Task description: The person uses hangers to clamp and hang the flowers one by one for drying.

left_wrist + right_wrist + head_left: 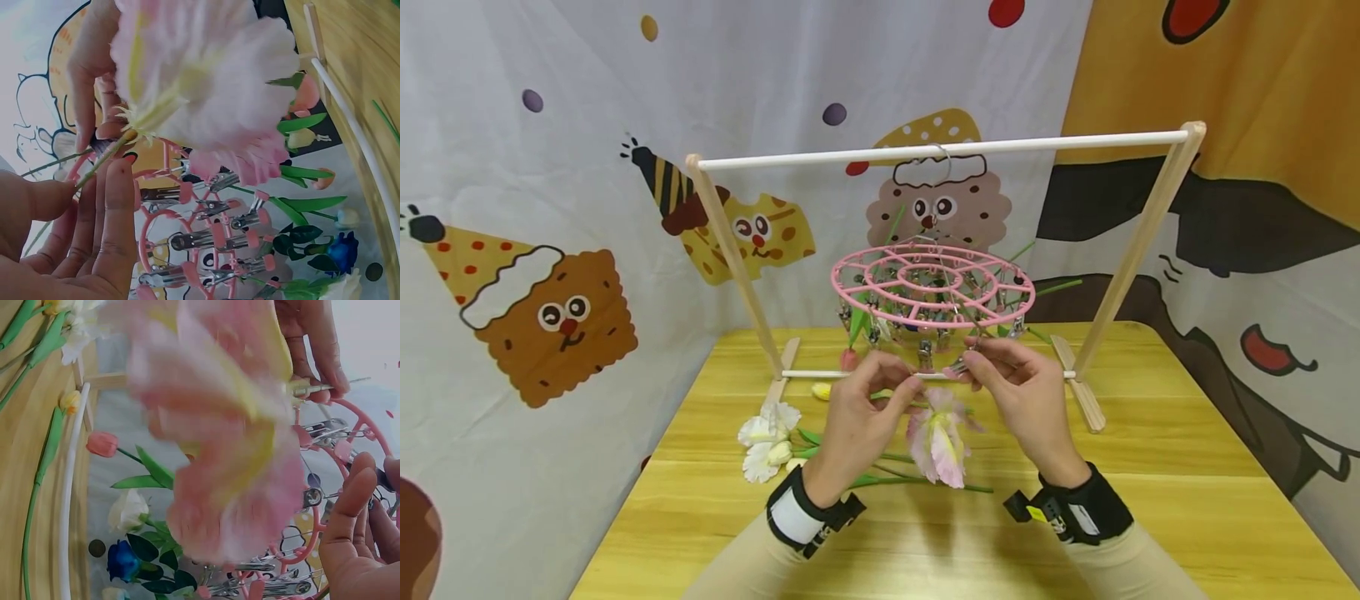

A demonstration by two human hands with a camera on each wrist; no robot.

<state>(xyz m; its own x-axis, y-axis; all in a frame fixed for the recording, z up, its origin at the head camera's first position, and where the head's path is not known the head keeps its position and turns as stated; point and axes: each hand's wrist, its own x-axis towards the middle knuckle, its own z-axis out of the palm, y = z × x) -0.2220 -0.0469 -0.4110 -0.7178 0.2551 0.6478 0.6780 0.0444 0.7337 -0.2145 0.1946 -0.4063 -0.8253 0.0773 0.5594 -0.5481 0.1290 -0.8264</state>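
My left hand (859, 421) pinches the green stem (103, 164) of a pink-and-yellow artificial iris (942, 442), just below its bloom. The bloom (231, 75) fills much of both wrist views. My right hand (1028, 408) holds a metal clip (957, 367) with pink tips, hanging from the near side of a round pink clip hanger (917, 322). Whether the clip's jaws are apart is hard to tell. The stem end lies close to the right fingers.
The hanger hooks onto a white rod (820, 157) between wooden posts (1131, 250). Other flowers hang from its clips, including a blue rose (123, 559) and a pink tulip (102, 444). On the table (1180, 467) lie a white iris (767, 437) and several stems.
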